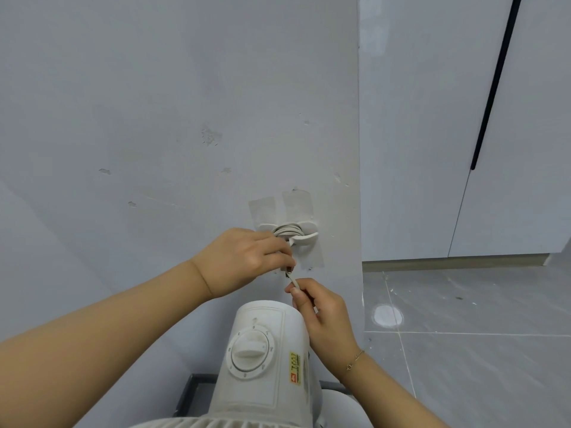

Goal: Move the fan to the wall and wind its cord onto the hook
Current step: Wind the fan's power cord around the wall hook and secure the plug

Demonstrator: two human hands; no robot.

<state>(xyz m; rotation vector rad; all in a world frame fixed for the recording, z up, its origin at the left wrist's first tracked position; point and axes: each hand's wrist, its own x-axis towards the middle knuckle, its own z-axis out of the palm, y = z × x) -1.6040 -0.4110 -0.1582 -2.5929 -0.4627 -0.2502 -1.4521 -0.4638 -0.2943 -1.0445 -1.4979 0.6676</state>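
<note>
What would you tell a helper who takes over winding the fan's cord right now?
Left hand: pinches the cord's end just below the hook.
Right hand: grips the cord a little lower.
Fan: stands against the wall, under the hook.
Done: fan at the wall, several loops wound on the hook.
Left: wind or tuck the last short stretch, then let go.
</note>
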